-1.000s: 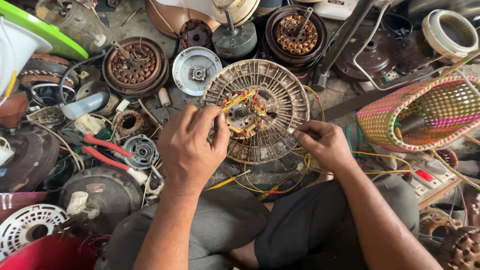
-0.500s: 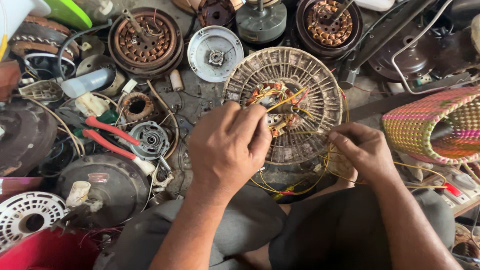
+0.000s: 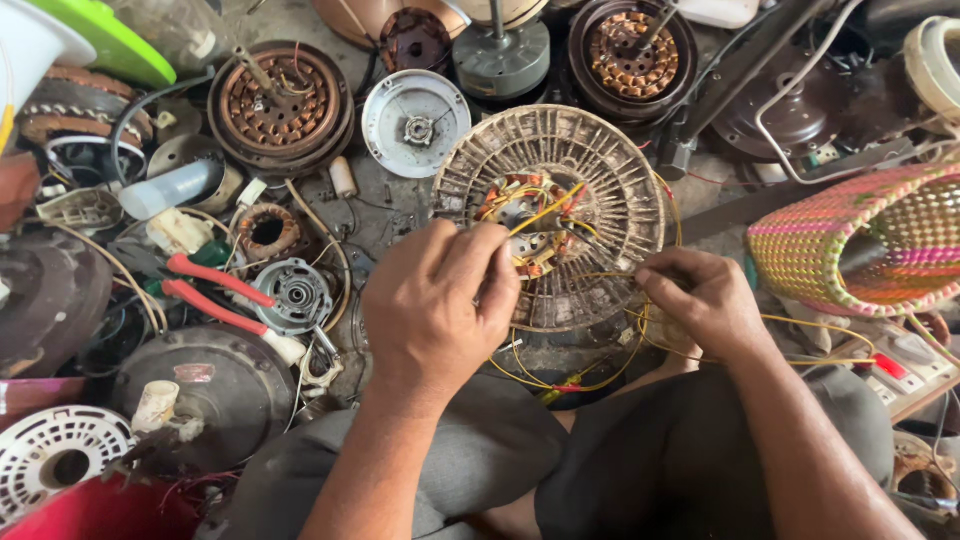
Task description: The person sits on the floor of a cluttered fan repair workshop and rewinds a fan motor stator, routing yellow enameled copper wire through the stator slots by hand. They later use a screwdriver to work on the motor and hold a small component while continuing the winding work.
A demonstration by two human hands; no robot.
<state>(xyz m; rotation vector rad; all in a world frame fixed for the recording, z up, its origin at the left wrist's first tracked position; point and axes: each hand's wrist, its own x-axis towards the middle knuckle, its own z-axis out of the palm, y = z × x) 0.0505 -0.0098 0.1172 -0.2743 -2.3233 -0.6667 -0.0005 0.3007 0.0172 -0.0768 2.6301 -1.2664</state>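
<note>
On the cluttered floor in front of the seated person's knees lies a round, ribbed motor housing [image 3: 560,200], dusty and pale, with copper windings and yellow wires [image 3: 545,210] showing at its centre. The left hand [image 3: 435,300] rests over the near left edge of the housing, its fingers [image 3: 490,250] drawn narrow together and pinching one of the yellow wires near the windings. The right hand [image 3: 700,300] sits at the near right edge, its fingers [image 3: 655,275] also closed tight, holding a thin yellow strand that runs across toward the middle. More yellow wire loops down below the housing, between the two hands. To the left of the housing lie red-handled pliers [image 3: 215,290], a small grey motor part [image 3: 295,295] and a dark domed cover [image 3: 205,390]. Beyond it stand a white round end plate [image 3: 415,120] and two copper-wound stators [image 3: 280,100], one at each side of the far edge. A woven basket [image 3: 850,250] in pink, green and yellow lies on its side to the right, well apart from the hands.
</note>
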